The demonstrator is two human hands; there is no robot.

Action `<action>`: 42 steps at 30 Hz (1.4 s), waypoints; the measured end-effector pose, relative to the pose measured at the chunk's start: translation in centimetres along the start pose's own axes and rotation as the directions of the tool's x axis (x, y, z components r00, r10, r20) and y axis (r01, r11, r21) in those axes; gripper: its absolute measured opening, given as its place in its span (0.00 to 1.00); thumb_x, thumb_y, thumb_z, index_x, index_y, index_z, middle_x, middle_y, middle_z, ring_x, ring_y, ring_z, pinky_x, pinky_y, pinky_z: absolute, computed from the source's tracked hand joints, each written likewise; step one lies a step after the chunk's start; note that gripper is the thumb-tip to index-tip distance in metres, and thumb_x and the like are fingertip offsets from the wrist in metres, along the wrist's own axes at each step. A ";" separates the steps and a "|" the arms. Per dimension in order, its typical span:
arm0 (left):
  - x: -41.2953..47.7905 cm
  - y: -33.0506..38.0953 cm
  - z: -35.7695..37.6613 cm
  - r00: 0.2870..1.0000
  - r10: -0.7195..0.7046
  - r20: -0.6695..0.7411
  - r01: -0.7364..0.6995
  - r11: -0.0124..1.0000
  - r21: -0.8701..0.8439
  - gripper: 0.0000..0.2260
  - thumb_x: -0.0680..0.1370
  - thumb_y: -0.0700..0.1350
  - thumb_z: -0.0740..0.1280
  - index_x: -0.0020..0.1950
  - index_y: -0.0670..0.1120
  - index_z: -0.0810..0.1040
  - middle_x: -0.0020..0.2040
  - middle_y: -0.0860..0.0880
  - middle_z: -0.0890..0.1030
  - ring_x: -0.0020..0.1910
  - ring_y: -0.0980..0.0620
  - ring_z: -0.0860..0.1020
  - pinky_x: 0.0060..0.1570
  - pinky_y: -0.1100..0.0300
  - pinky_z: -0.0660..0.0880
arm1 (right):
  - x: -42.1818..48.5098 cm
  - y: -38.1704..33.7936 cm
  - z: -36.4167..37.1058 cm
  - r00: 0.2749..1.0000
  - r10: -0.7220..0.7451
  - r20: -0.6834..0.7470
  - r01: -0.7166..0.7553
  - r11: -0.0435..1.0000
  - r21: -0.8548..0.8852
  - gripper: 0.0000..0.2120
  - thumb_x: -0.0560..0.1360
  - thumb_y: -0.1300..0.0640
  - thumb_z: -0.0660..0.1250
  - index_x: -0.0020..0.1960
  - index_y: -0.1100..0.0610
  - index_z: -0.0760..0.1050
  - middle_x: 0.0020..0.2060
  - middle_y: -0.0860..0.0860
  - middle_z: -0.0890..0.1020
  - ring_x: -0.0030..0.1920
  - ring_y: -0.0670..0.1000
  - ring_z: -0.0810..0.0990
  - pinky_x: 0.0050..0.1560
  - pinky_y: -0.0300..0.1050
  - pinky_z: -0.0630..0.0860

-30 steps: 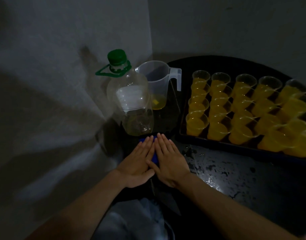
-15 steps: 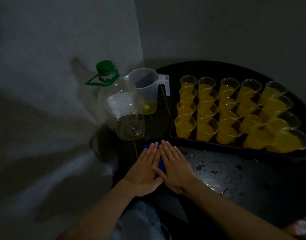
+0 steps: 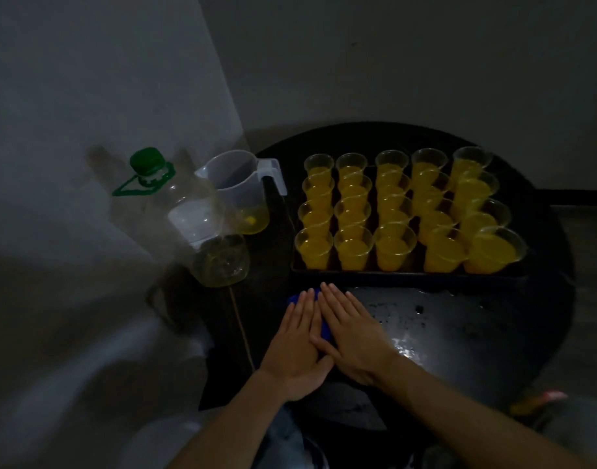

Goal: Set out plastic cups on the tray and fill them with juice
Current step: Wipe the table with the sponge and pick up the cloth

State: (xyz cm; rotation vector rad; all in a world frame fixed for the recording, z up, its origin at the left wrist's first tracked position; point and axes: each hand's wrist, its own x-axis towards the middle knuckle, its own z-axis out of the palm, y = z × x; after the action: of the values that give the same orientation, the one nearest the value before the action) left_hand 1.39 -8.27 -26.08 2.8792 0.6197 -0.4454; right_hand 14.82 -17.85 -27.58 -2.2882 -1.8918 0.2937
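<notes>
Hands: my left hand (image 3: 295, 343) and right hand (image 3: 356, 336) lie flat, fingers straight, side by side on something blue (image 3: 325, 330).
Tray: the tray (image 3: 392, 274) sits just beyond; the cups (image 3: 353, 249) on it all hold juice.
Risk: knocking the tray would likely slop the crowded cups.

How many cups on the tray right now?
20 cups, all on the black tray, standing in five columns of four rows. The rear rows overlap in this view, so a cup there could be miscounted.
</notes>
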 end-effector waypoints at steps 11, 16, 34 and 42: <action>2.7 6.7 -0.4 0.999 0.037 0.031 -0.039 0.997 0.066 0.42 0.73 0.64 0.39 0.79 0.41 0.30 0.79 0.44 0.27 0.77 0.47 0.26 0.78 0.49 0.36 | -4.5 5.6 -1.2 0.999 0.046 -0.021 -0.046 0.999 0.004 0.38 0.81 0.32 0.40 0.81 0.57 0.42 0.80 0.52 0.41 0.79 0.49 0.36 0.77 0.49 0.39; 3.6 9.2 -0.9 0.996 0.081 0.032 -0.082 0.997 0.017 0.43 0.72 0.65 0.39 0.79 0.41 0.30 0.78 0.44 0.26 0.77 0.48 0.25 0.79 0.49 0.35 | -6.3 7.7 -1.8 0.997 0.072 -0.006 -0.072 0.997 -0.006 0.38 0.81 0.32 0.39 0.81 0.56 0.39 0.79 0.51 0.38 0.79 0.49 0.34 0.79 0.49 0.37; 6.8 17.2 -1.1 0.987 0.161 -0.021 -0.162 0.987 -0.008 0.44 0.72 0.65 0.40 0.81 0.42 0.32 0.80 0.44 0.30 0.78 0.49 0.27 0.78 0.52 0.33 | -12.2 13.9 -3.4 0.984 0.176 -0.007 -0.176 0.984 -0.038 0.37 0.81 0.32 0.37 0.81 0.55 0.40 0.80 0.50 0.39 0.78 0.47 0.34 0.77 0.50 0.35; 7.7 18.6 -1.4 0.977 0.210 -0.034 -0.211 0.977 -0.030 0.44 0.73 0.65 0.42 0.81 0.42 0.33 0.80 0.45 0.31 0.78 0.50 0.28 0.79 0.50 0.36 | -13.4 15.1 -3.9 0.976 0.220 0.004 -0.219 0.975 -0.048 0.37 0.81 0.33 0.37 0.81 0.54 0.39 0.79 0.50 0.38 0.78 0.47 0.33 0.78 0.51 0.34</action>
State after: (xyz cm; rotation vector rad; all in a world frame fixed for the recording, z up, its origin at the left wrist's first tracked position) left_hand 16.29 -21.81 -25.49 2.8828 0.3165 -0.3565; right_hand 27.74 -33.86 -26.80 -2.5351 -1.6667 0.2891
